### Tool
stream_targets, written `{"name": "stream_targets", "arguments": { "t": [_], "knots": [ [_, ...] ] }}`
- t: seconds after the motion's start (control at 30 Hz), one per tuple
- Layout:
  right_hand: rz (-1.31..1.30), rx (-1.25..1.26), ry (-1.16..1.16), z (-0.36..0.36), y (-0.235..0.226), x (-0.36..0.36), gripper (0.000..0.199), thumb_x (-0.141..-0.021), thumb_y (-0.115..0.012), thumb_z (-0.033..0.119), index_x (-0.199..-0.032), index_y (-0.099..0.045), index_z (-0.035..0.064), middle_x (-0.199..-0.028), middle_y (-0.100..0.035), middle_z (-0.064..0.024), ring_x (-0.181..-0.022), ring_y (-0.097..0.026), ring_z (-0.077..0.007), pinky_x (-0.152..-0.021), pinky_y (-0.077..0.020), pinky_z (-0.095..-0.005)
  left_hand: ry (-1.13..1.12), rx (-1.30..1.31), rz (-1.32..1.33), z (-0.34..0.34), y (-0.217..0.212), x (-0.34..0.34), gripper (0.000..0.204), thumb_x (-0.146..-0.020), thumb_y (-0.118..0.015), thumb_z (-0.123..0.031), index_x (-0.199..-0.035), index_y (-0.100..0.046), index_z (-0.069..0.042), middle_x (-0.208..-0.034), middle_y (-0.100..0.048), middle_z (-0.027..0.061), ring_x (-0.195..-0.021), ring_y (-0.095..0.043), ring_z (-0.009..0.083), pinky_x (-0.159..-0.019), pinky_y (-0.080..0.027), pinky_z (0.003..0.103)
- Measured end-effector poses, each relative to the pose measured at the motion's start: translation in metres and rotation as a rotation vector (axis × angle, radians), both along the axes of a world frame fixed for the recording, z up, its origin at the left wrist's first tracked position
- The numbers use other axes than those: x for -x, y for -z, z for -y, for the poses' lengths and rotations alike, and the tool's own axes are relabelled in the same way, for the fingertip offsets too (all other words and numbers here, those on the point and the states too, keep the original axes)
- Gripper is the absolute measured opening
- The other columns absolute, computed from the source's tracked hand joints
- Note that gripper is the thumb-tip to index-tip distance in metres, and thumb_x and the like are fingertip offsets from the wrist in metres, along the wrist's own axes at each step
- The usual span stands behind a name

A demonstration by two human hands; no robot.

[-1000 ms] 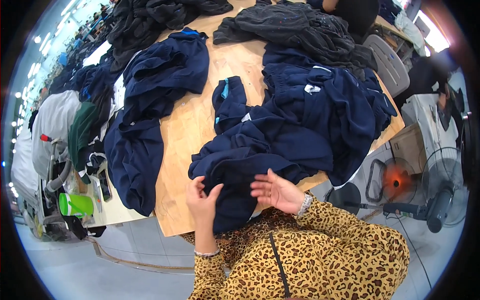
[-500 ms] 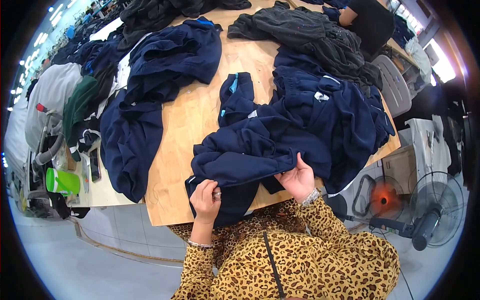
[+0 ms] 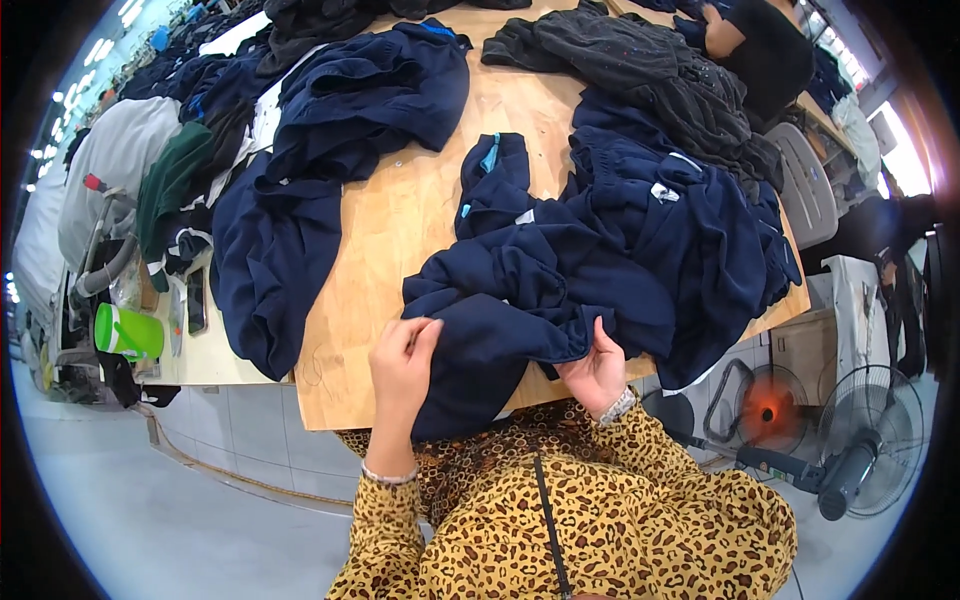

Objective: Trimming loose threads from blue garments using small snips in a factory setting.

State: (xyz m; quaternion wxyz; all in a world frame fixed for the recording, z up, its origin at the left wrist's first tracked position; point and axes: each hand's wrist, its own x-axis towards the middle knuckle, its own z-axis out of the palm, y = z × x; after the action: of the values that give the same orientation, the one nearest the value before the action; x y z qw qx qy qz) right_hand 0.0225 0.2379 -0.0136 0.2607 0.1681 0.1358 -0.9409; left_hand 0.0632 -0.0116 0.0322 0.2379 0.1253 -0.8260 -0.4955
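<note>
Navy garment (image 3: pixel 520 310) lay bunched at the near edge of the wooden desk (image 3: pixel 400 230), its lower part hanging over the edge toward the person. Around it the desk was crowded: a larger heap of navy clothes (image 3: pixel 690 230) pressed against its right side, a small folded navy piece with teal trim (image 3: pixel 490 180) sat just behind it, more navy clothes (image 3: pixel 300 200) draped off the left edge, and dark grey garments (image 3: pixel 640 70) lay farther back. A green cup (image 3: pixel 128 333) stood well apart to the left, and a floor fan (image 3: pixel 860 440) to the right. The garment's long axis seemed to run from lower left to upper right, though the folds hid its outline. It looked thick, matte and deeply creased. The left hand (image 3: pixel 402 352) pinched its left edge in a closed grip; the right hand (image 3: pixel 597 370) clenched the hem from beneath.
</note>
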Motion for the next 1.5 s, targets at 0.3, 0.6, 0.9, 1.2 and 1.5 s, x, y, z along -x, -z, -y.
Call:
{"name": "stream_targets", "arguments": {
  "t": [0.3,0.6,0.9,1.2,1.5],
  "knots": [
    [-0.005,0.007,0.004,0.001,-0.002,0.003,0.053,-0.098,-0.032,0.041,-0.134,-0.039,0.002,-0.136,-0.045,-0.0135,-0.124,-0.044,-0.0288,-0.106,-0.0324,-0.0438,0.197,-0.643,0.203,0.032,-0.007,-0.023,0.011,-0.084,-0.064,-0.007,-0.079,-0.06,0.001,-0.065,-0.054,0.0018,-0.055,-0.05,0.0102,-0.05,-0.039,0.022],
    [-0.182,-0.521,-0.382,-0.017,-0.035,-0.012,0.035,-0.096,-0.047,0.028,-0.118,-0.053,0.0014,-0.114,-0.057,-0.0093,-0.091,-0.059,-0.0192,-0.082,-0.048,-0.0343,0.289,-0.938,-0.098,0.039,-0.037,-0.06,0.015,-0.086,-0.063,-0.01,-0.08,-0.053,0.0,-0.075,-0.051,0.0076,-0.054,-0.047,0.0108,-0.047,-0.036,0.021],
    [-1.425,-1.091,-0.14,0.065,-0.103,-0.02,0.047,-0.078,-0.065,-0.005,-0.123,-0.051,0.0018,-0.126,-0.049,-0.0155,-0.08,-0.064,-0.0154,-0.064,-0.0529,-0.0243,0.607,-0.649,-0.302,-0.01,-0.062,-0.026,0.01,-0.089,-0.058,-0.006,-0.083,-0.052,0.0,-0.081,-0.058,0.0106,-0.073,-0.055,0.0159,-0.069,-0.046,0.026],
    [-1.405,-1.217,0.06,0.086,-0.066,0.008,0.037,-0.074,-0.07,-0.001,-0.109,-0.063,0.0064,-0.122,-0.051,-0.0149,-0.098,-0.059,-0.0252,-0.083,-0.0486,-0.0311,0.698,-0.475,-0.272,-0.024,-0.064,-0.025,0.007,-0.085,-0.061,0.0,-0.083,-0.054,0.0,-0.078,-0.058,0.0084,-0.073,-0.058,0.0178,-0.068,-0.047,0.029],
    [-1.08,-1.038,0.247,0.063,-0.033,0.008,0.005,-0.087,-0.06,0.002,-0.09,-0.061,-0.0025,-0.112,-0.06,-0.012,-0.093,-0.057,-0.0129,-0.08,-0.0466,-0.0232,1.093,-0.036,-0.204,-0.063,-0.063,-0.023,0.023,-0.065,-0.072,0.005,-0.084,-0.061,-0.004,-0.093,-0.061,0.0096,-0.082,-0.061,0.0248,-0.068,-0.051,0.03]
  ]
}}
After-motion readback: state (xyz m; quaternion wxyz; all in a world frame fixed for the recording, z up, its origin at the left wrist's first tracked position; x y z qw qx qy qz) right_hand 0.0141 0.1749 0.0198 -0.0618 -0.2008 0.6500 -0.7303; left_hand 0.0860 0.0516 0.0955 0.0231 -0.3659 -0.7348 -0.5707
